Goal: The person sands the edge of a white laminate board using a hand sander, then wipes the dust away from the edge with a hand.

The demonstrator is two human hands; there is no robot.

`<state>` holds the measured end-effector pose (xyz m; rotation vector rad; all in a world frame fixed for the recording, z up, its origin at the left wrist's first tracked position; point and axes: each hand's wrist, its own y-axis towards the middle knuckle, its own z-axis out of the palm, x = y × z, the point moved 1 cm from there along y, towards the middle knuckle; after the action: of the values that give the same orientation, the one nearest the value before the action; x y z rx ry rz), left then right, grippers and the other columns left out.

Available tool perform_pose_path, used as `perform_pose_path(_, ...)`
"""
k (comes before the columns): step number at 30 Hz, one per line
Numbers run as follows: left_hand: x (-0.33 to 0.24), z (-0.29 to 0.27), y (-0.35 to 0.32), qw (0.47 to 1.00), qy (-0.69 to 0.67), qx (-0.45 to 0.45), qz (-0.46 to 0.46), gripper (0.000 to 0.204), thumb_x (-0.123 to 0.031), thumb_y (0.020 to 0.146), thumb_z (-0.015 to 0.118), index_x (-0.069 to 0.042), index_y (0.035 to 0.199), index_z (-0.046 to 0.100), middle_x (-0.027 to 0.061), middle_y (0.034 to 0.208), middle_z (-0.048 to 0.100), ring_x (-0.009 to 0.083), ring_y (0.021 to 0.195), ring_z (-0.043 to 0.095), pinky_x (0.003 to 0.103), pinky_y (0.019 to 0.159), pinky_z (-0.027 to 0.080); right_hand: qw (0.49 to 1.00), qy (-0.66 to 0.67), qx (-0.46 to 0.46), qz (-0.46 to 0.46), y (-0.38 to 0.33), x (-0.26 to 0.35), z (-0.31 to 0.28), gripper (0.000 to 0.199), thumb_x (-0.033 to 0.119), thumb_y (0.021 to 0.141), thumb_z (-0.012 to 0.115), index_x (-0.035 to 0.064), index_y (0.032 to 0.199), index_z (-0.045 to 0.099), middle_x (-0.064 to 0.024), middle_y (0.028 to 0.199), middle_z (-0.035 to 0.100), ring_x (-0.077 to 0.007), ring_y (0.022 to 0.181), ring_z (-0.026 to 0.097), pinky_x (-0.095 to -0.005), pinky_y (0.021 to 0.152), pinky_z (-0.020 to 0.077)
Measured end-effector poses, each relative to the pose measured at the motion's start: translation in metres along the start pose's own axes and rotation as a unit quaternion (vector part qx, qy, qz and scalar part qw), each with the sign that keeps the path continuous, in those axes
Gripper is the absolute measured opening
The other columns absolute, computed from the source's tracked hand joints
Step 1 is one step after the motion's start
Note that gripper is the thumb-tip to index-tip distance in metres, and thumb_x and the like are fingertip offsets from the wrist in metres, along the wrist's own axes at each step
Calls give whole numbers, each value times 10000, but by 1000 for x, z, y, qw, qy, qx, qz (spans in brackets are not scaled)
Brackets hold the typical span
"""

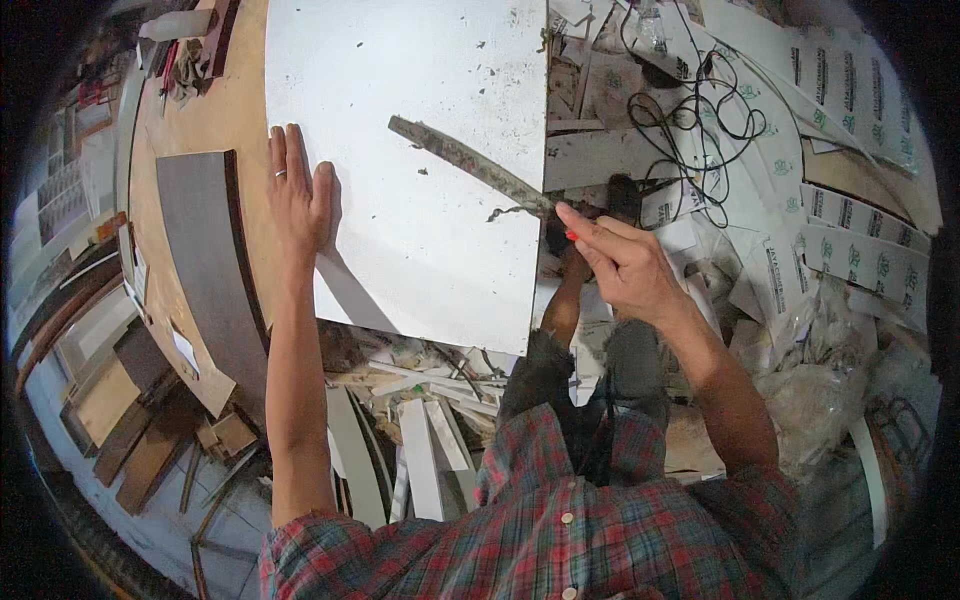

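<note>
A large white board lies in front of me, strewn with small dark crumbs. My left hand rests flat at its left edge, fingers stretched out and thumb apart, a ring on one finger. At the board's right edge my right hand is closed round the near end of a long flat tool, perhaps a file. Its grey-brown blade slants over the board toward the far left. A bit of red shows between my fingers; the rest of the grip is hidden.
Left of the board, a dark grey panel strip lies on a wooden sheet. A tangled black cable sits among printed wrapping sheets at the right. White offcuts and clear plastic clutter the floor near my legs.
</note>
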<state>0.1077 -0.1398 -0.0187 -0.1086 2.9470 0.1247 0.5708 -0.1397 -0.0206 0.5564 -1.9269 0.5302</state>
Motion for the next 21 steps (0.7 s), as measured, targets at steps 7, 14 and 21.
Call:
perform_pose_path(7, -5, -3, -1, 1000, -9, -2, -12, 722, -484, 1015, 448, -12, 1553, 355, 299, 1602, 286, 454, 1496, 259, 494, 1217, 241, 999, 9, -31, -39, -10, 4, 0, 545, 36, 906, 671, 177, 1427, 593, -148, 829, 636, -291, 695, 648, -390, 646, 528)
perform_pose_path(14, 3, 3, 0, 1000, 7, 3, 9, 740, -513, 1017, 418, -10, 1556, 351, 297, 1600, 293, 447, 1498, 260, 501, 1211, 253, 999, -26, -26, 40, -25, 3, 3, 525, 62, 915, 675, 188, 1420, 604, -92, 772, 582, -251, 650, 625, -369, 613, 522)
perform_pose_path(21, 7, 5, 0, 1000, -11, -14, 12, 722, -467, 1014, 453, 3, 1552, 350, 295, 1601, 293, 442, 1501, 252, 492, 1218, 238, 999, -23, 27, 9, -30, 13, 21, 484, 4, 932, 643, 118, 1402, 614, -129, 825, 646, -241, 700, 656, -351, 661, 552)
